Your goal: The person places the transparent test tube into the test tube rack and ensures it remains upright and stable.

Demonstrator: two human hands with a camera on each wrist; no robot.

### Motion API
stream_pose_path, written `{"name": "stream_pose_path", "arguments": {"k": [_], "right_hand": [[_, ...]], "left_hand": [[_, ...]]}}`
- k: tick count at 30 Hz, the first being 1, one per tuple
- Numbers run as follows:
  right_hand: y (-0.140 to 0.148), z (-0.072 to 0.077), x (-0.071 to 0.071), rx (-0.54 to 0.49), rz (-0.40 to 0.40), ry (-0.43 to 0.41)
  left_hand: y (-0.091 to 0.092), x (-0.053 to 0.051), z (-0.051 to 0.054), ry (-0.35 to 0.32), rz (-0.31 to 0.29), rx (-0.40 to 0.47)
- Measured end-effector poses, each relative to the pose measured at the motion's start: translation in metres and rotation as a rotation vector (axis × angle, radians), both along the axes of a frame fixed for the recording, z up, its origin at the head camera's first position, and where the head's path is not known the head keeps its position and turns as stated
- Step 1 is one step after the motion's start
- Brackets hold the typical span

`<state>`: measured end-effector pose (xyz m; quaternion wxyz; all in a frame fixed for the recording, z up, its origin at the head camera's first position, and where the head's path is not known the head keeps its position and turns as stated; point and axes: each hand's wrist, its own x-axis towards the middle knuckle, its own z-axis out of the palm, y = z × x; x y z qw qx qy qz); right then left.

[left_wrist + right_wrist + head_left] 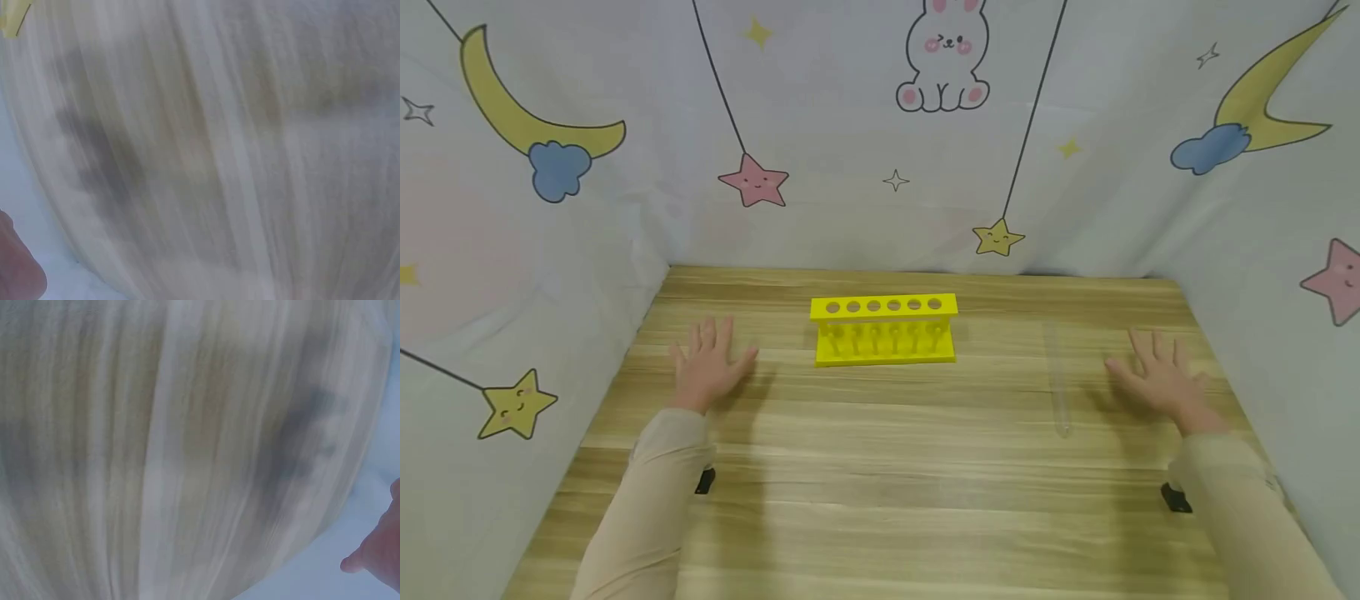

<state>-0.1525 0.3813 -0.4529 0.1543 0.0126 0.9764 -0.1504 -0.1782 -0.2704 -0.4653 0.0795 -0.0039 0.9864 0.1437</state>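
Note:
A yellow test tube rack with a row of round holes and pegs stands toward the back of the table. To its right lies a clear glass test tube, lengthwise on the wood. My left hand, fingers spread, is held to the left of the rack and holds nothing. On the other side, my right hand is also spread and bare, to the right of the tube and apart from it. Only a bit of the left hand shows in the left wrist view, and a bit of the right hand in the right wrist view.
The wood-grained table runs back to a white curtain printed with stars, moons and a rabbit. More of this cloth hangs along the left and right sides. Both hands cast shadows on the wood.

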Motion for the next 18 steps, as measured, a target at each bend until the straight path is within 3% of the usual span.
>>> {"name": "stream_pose_path", "arguments": {"k": [10, 18], "right_hand": [[-0.020, 0.010, -0.009, -0.103, -0.014, 0.126], [-0.035, 0.006, -0.016, -0.203, -0.051, 0.229]], "left_hand": [[0.021, -0.013, 0.009, 0.022, -0.001, 0.021], [0.043, -0.019, 0.013, 0.077, 0.007, 0.170]]}}
